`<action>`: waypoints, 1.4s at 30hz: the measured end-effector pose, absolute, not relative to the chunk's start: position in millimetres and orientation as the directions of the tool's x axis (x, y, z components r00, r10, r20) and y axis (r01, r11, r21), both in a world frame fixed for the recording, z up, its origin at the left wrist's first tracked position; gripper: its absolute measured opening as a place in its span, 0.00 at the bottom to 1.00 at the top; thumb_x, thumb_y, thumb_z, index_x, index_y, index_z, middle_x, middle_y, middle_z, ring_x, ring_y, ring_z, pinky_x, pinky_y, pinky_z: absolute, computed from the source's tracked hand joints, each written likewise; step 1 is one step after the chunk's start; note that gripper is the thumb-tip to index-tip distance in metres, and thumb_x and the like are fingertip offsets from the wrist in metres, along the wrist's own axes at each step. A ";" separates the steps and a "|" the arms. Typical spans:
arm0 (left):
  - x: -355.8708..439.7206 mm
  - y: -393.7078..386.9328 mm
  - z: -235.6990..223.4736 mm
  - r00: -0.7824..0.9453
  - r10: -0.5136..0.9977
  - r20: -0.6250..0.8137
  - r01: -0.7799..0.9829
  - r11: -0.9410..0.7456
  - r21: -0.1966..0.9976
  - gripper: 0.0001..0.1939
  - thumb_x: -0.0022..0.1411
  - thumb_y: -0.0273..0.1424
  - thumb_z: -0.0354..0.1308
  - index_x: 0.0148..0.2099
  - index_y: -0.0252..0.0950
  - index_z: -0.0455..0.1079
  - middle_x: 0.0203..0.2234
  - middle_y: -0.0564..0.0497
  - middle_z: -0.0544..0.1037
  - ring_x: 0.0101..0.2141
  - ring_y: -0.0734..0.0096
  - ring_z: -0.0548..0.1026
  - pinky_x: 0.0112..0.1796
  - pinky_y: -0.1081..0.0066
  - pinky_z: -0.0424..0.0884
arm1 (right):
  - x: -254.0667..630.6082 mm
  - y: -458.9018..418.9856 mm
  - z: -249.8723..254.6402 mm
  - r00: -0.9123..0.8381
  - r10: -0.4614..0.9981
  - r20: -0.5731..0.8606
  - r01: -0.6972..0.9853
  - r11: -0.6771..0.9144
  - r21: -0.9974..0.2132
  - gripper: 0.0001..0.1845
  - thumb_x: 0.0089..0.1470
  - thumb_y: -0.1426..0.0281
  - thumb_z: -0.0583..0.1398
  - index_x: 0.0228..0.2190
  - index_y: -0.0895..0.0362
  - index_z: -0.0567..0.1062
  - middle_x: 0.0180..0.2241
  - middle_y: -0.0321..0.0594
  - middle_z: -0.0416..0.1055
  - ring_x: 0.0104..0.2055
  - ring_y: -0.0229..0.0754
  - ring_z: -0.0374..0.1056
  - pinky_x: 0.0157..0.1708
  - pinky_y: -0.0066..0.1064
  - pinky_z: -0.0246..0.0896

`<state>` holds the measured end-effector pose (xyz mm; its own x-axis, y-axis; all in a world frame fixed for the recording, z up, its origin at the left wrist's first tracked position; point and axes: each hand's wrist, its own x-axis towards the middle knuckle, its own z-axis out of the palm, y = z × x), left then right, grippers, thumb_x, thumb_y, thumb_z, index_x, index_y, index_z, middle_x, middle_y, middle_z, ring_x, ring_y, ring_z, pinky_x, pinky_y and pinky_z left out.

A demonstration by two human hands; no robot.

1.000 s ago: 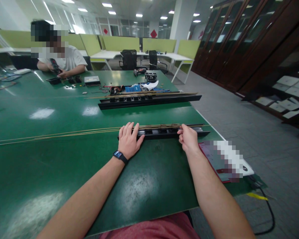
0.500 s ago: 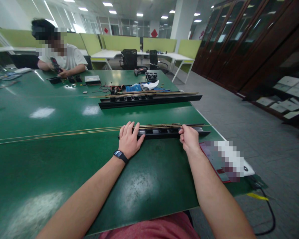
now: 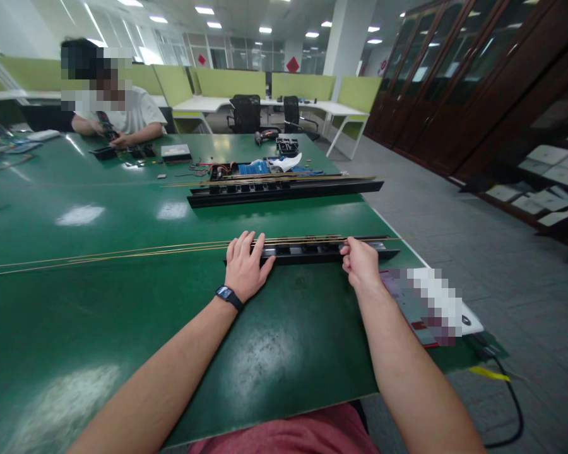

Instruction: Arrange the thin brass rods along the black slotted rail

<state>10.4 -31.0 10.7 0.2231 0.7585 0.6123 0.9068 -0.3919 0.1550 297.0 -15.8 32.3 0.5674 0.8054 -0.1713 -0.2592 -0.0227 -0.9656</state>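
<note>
A black channel-shaped rail (image 3: 307, 257) lies across the green table in front of me. Long thin brass-coloured rods (image 3: 137, 253) run along it and stick out far past its left end. My left hand (image 3: 246, 265), with a black watch on its wrist, rests flat over the rail's left end and the rods, fingers spread. Near the rail's right end, my right hand (image 3: 360, 260) is closed in a pinch on one rod. That rod's tip shows to the right of my fingers, while the gripped spot itself is hidden behind them.
Farther back lies a second black rail (image 3: 284, 194) with more thin rods on it. Behind it are blue material, wires and a power drill (image 3: 266, 136). A co-worker (image 3: 118, 113) sits at the far left. A tablet-like device (image 3: 421, 309) lies beside my right forearm.
The rod tip right of my right hand has shifted slightly left and reaches less far past the rail. Both hands stay almost in place.
</note>
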 end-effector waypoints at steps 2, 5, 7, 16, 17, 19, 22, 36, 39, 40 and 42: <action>10.3 -30.8 10.3 0.222 0.758 0.613 0.906 -0.393 0.157 0.31 0.71 0.45 0.52 0.70 0.38 0.61 0.65 0.37 0.66 0.68 0.48 0.59 0.68 0.48 0.50 | 296.6 -16.0 33.0 0.569 0.804 -0.171 -0.258 -0.022 -0.966 0.07 0.54 0.67 0.64 0.29 0.57 0.71 0.18 0.32 0.68 0.10 0.29 0.51 0.08 0.19 0.37; 10.3 -30.3 9.7 0.222 0.757 0.614 0.906 -0.393 0.157 0.31 0.70 0.45 0.52 0.70 0.38 0.61 0.65 0.37 0.66 0.68 0.48 0.59 0.68 0.48 0.50 | 296.3 -16.0 33.2 0.567 0.805 -0.172 -0.260 -0.023 -0.965 0.07 0.54 0.67 0.63 0.29 0.57 0.71 0.19 0.32 0.68 0.09 0.29 0.52 0.07 0.19 0.37; 10.5 -30.1 9.5 0.221 0.757 0.614 0.908 -0.390 0.154 0.31 0.71 0.45 0.52 0.70 0.38 0.61 0.65 0.37 0.66 0.68 0.48 0.59 0.68 0.48 0.50 | 296.2 -15.9 32.5 0.569 0.805 -0.167 -0.255 -0.021 -0.967 0.08 0.54 0.66 0.64 0.29 0.57 0.71 0.19 0.32 0.68 0.09 0.29 0.52 0.07 0.20 0.37; 11.0 -30.0 9.4 0.216 0.757 0.617 0.909 -0.386 0.155 0.30 0.70 0.45 0.53 0.69 0.36 0.63 0.65 0.37 0.67 0.68 0.48 0.60 0.68 0.49 0.50 | 294.5 -15.9 31.7 0.573 0.805 -0.155 -0.245 -0.013 -0.969 0.08 0.55 0.66 0.63 0.29 0.57 0.71 0.18 0.32 0.68 0.09 0.29 0.52 0.07 0.20 0.37; 10.9 -30.0 9.2 0.216 0.756 0.618 0.910 -0.385 0.152 0.30 0.71 0.45 0.53 0.69 0.36 0.63 0.65 0.37 0.67 0.68 0.48 0.60 0.68 0.49 0.50 | 294.3 -15.8 31.8 0.573 0.805 -0.155 -0.245 -0.012 -0.969 0.08 0.55 0.67 0.63 0.29 0.57 0.71 0.18 0.32 0.68 0.09 0.28 0.51 0.07 0.20 0.37; 10.9 -29.9 8.9 0.218 0.754 0.619 0.913 -0.383 0.144 0.30 0.71 0.45 0.52 0.69 0.36 0.63 0.65 0.37 0.67 0.68 0.48 0.60 0.68 0.49 0.50 | 294.2 -15.6 31.8 0.574 0.804 -0.156 -0.247 -0.012 -0.969 0.07 0.56 0.67 0.62 0.30 0.57 0.71 0.18 0.31 0.68 0.09 0.28 0.51 0.07 0.20 0.37; 10.6 -29.9 8.6 0.219 0.754 0.620 0.914 -0.382 0.141 0.30 0.71 0.45 0.52 0.69 0.36 0.63 0.65 0.37 0.67 0.68 0.48 0.60 0.68 0.49 0.50 | 293.9 -15.4 31.7 0.574 0.802 -0.165 -0.254 -0.018 -0.967 0.06 0.56 0.67 0.61 0.30 0.57 0.71 0.18 0.32 0.68 0.09 0.29 0.51 0.07 0.20 0.37; 9.9 -30.1 8.7 0.225 0.755 0.616 0.913 -0.384 0.138 0.30 0.71 0.45 0.52 0.69 0.35 0.63 0.65 0.36 0.67 0.68 0.48 0.60 0.68 0.49 0.50 | 291.6 -16.1 31.9 0.578 0.800 -0.161 -0.248 -0.016 -0.969 0.06 0.55 0.68 0.62 0.29 0.57 0.71 0.18 0.32 0.68 0.10 0.29 0.51 0.07 0.20 0.37; 9.8 -29.8 8.4 0.224 0.757 0.614 0.911 -0.386 0.143 0.31 0.71 0.45 0.52 0.69 0.36 0.63 0.65 0.36 0.67 0.67 0.48 0.60 0.67 0.49 0.50 | 291.3 -16.9 32.2 0.574 0.806 -0.149 -0.245 -0.004 -0.969 0.06 0.55 0.68 0.62 0.29 0.57 0.71 0.18 0.32 0.68 0.09 0.29 0.51 0.07 0.20 0.37; 9.8 -29.7 8.2 0.223 0.758 0.613 0.911 -0.386 0.146 0.31 0.71 0.45 0.52 0.69 0.36 0.63 0.65 0.36 0.67 0.67 0.48 0.60 0.67 0.49 0.50 | 291.2 -17.3 32.3 0.572 0.807 -0.145 -0.245 -0.001 -0.970 0.06 0.55 0.68 0.61 0.29 0.57 0.71 0.18 0.32 0.68 0.09 0.29 0.51 0.07 0.20 0.38; 9.7 -29.5 7.9 0.222 0.759 0.612 0.910 -0.387 0.150 0.31 0.71 0.45 0.52 0.69 0.37 0.62 0.65 0.37 0.67 0.68 0.48 0.60 0.67 0.49 0.50 | 291.1 -17.7 32.4 0.572 0.808 -0.142 -0.244 0.002 -0.970 0.06 0.56 0.68 0.61 0.29 0.57 0.71 0.18 0.32 0.68 0.09 0.29 0.51 0.07 0.20 0.38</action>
